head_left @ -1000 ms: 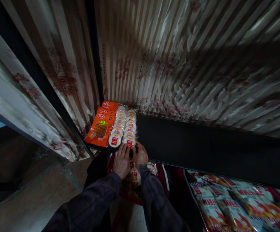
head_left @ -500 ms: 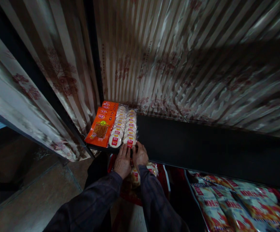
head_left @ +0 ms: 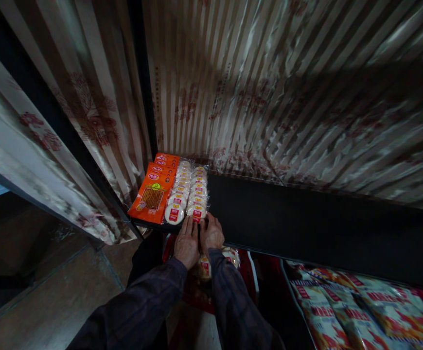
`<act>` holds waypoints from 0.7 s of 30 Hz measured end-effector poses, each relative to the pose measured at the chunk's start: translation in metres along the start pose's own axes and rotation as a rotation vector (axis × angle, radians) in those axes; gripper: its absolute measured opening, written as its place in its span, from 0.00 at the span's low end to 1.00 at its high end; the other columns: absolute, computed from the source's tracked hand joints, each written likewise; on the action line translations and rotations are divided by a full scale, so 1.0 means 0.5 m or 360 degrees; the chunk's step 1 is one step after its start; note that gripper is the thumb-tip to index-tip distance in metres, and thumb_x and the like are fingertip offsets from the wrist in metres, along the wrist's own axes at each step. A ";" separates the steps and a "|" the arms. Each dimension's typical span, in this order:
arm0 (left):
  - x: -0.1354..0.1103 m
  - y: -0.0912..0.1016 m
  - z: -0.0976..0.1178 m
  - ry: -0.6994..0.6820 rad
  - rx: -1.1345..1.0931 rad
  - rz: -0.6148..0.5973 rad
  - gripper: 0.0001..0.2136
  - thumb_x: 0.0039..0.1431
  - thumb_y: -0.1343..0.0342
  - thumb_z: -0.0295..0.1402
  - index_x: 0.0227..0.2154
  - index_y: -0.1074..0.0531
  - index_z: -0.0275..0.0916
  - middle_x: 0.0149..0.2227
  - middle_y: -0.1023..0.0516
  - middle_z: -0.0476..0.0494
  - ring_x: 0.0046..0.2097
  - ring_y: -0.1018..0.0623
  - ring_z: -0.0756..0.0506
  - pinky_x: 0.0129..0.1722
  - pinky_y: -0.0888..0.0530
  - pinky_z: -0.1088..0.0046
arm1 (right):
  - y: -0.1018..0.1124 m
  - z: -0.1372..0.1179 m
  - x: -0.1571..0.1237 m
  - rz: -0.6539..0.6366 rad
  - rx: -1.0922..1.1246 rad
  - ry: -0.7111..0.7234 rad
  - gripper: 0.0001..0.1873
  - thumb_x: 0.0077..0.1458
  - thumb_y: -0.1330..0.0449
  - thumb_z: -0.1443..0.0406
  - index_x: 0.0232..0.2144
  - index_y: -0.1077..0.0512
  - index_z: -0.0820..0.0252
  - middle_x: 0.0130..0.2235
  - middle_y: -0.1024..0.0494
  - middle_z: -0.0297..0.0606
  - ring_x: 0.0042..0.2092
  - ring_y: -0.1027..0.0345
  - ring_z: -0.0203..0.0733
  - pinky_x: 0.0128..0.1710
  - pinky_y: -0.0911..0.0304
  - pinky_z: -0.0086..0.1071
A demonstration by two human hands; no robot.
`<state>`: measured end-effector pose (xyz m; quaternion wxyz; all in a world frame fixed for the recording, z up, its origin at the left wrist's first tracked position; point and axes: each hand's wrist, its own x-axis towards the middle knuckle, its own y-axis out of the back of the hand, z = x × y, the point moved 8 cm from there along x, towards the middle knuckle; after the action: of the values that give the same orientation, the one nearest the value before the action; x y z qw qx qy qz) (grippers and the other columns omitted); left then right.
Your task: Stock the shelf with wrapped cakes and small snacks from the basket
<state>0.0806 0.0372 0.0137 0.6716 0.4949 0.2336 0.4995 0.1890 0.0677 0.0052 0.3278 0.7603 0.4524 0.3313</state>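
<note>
My left hand (head_left: 187, 244) and my right hand (head_left: 212, 234) are close together at the shelf's front edge. Both hold the near end of the front packet of round white cakes (head_left: 197, 213), in the right-hand of two overlapping rows. The left fingers are nearly straight along its near edge; the right fingers are bent at its right corner. Just left lies the other row of wrapped white cakes (head_left: 174, 214). Beyond it, orange snack packets (head_left: 152, 193) overlap at the shelf's left end. The undersides of my fingers are hidden.
The black shelf (head_left: 306, 223) stretches right, with a striped curtain (head_left: 211, 97) behind it. A dark metal post (head_left: 144, 78) stands at the left. Below my arms is a red basket (head_left: 248, 272) holding wrapped cakes. Red-and-white snack bags (head_left: 323, 311) fill a container at lower right.
Both hands stay at the front packet with almost no movement. The view has shifted very slightly; the rows look the same.
</note>
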 end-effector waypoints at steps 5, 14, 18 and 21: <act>0.004 -0.007 -0.002 0.0011 0.0020 0.0023 0.31 0.54 0.49 0.25 0.63 0.39 0.21 0.69 0.45 0.21 0.71 0.48 0.31 0.68 0.40 0.49 | -0.005 0.001 0.005 0.0094 -0.0024 0.0030 0.22 0.62 0.51 0.60 0.52 0.27 0.61 0.45 0.22 0.49 0.47 0.30 0.49 0.47 0.36 0.37; -0.011 -0.013 -0.009 0.0017 0.0005 0.0141 0.30 0.55 0.50 0.22 0.63 0.39 0.22 0.69 0.46 0.22 0.72 0.50 0.32 0.68 0.39 0.49 | 0.014 0.018 -0.012 0.0140 0.0341 0.0095 0.27 0.61 0.49 0.57 0.58 0.34 0.64 0.48 0.23 0.50 0.45 0.28 0.47 0.47 0.32 0.41; -0.020 -0.016 -0.009 -0.0002 -0.0030 0.0179 0.30 0.55 0.50 0.22 0.62 0.38 0.25 0.70 0.46 0.24 0.72 0.50 0.32 0.67 0.38 0.47 | 0.010 0.010 -0.022 0.0083 0.0368 0.0172 0.24 0.60 0.48 0.60 0.57 0.33 0.60 0.48 0.23 0.47 0.46 0.28 0.46 0.50 0.33 0.41; -0.023 -0.014 -0.010 -0.0005 -0.0044 0.0145 0.31 0.53 0.49 0.22 0.63 0.39 0.24 0.70 0.49 0.23 0.72 0.52 0.32 0.68 0.39 0.47 | 0.005 0.002 -0.024 0.0077 0.0287 0.0170 0.24 0.60 0.48 0.60 0.57 0.33 0.59 0.48 0.23 0.46 0.48 0.30 0.48 0.51 0.34 0.42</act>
<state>0.0752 0.0289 0.0034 0.6553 0.4965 0.2029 0.5318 0.1868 0.0557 0.0040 0.2255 0.7787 0.4787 0.3371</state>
